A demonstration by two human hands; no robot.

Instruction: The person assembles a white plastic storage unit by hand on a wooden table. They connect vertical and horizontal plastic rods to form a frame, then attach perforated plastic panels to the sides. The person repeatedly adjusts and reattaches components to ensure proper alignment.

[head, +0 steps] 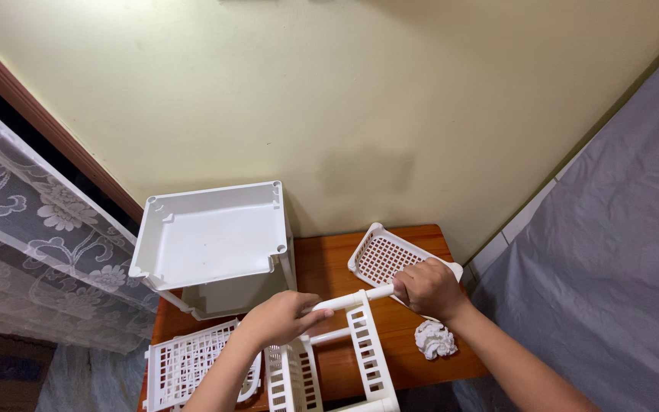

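The bottom edge of the view cuts off the white slatted rack (364, 355) and the basket (184, 366) at lower left. Both hands close around the rack's white tube (348, 300): left hand (280, 317), right hand (425, 288). The white tray (211, 233) holds nothing. A second basket (383, 255) is partly hidden behind the right hand. A crumpled cloth (435, 339) lies on the wooden table (329, 263).

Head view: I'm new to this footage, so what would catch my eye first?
Two hands meet at the middle on a white tube: the left hand and right hand both grip it above a slatted white rack frame. Behind them, at left, a white tray shelf stands on posts on the wooden table. A crumpled white cloth lies at right.
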